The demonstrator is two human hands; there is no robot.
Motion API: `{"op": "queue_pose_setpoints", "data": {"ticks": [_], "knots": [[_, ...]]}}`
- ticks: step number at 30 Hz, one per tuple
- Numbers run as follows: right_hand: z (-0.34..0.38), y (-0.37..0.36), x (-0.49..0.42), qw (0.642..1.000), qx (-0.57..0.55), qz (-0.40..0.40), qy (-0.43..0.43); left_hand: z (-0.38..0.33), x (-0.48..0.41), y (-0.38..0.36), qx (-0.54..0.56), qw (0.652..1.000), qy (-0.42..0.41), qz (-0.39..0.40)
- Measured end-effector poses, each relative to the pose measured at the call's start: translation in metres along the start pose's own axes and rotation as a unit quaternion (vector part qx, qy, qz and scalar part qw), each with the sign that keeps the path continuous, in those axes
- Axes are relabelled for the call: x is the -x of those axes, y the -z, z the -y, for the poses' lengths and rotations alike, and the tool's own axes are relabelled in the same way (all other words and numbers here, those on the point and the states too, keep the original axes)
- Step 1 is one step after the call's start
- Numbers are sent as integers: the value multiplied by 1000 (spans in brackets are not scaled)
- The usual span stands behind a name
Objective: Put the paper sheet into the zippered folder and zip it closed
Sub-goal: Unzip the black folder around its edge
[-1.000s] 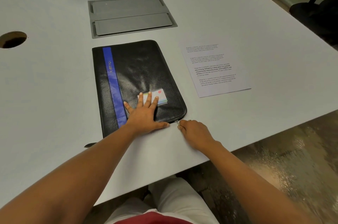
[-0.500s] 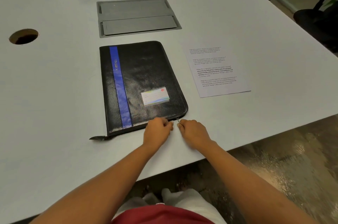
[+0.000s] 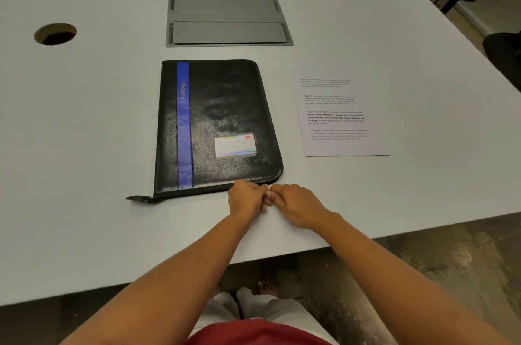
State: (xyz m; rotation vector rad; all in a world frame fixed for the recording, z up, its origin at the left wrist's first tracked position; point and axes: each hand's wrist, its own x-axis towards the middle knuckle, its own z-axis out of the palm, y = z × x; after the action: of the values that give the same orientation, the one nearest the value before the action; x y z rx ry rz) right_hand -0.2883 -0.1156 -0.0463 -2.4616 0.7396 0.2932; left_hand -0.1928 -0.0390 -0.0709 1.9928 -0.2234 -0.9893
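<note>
Left hand (image 3: pixel 245 198) joined right hand (image 3: pixel 296 205) | both pinching folder (image 3: pixel 225 108) edge | black (blue stripe (image 3: pixel 183 124))

The left hand (image 3: pixel 245 198) and right hand (image 3: pixel 296 203) are bare, with pale nails at the fingertips. Behind them the left forearm (image 3: pixel 174 274) and right forearm (image 3: pixel 394 268) are uncovered as far as the picture's edge. Well below the hands, closest to the camera, is a dark red top (image 3: pixel 253 334). Just above it, between the forearms, off-white trousers (image 3: pixel 255 306) cover two knees side by side. Beside the knees a bare foot (image 3: pixel 266 286) shows its toes.
</note>
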Motion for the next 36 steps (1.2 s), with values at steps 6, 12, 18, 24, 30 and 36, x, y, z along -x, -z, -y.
{"op": "queue_pose_setpoints", "data": {"ticks": [6, 12, 18, 24, 30, 36], "knots": [[2, 20, -33, 988, 6, -119, -97, 5, 10, -3, -121, 990, -70, -34], [3, 13, -60, 960, -118, -66, -244, 3, 17, -5, -291, 946, -126, -71], [-5, 13, -64, 958, -187, -68, -204, 5, 20, -5, -367, 917, -118, -98], [-8, 14, -64, 958, -196, -62, -200, 17, 24, 13, -389, 908, -100, -121], [-8, 12, -65, 959, -186, -66, -203, 25, 26, 30, -399, 902, -94, -135], [-5, 8, -63, 960, -181, -82, -196, 26, 28, 33, -411, 896, -90, -144]]}}
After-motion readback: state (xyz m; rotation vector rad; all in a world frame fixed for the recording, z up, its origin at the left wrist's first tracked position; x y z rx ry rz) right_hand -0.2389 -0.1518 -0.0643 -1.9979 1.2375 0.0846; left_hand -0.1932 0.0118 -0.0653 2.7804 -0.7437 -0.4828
